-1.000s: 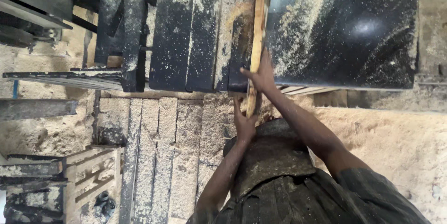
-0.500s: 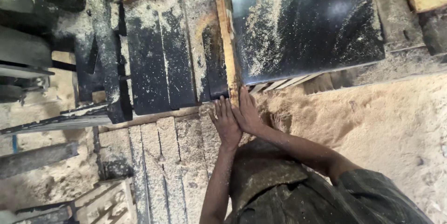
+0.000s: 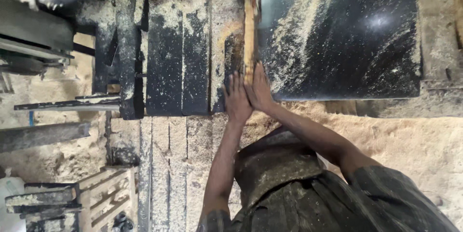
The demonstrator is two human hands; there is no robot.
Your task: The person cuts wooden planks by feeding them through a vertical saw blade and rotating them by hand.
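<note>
Both hands lie flat and open, side by side and touching, pressed against the near end of a narrow wooden plank (image 3: 249,34). The left hand (image 3: 237,98) sits just left of the right hand (image 3: 259,89). The plank runs straight away from the fingertips, along the left edge of a dark, sawdust-strewn desk (image 3: 347,39).

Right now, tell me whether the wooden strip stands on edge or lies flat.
On edge: the wooden strip shows only a narrow face, both hands at its near end.
</note>
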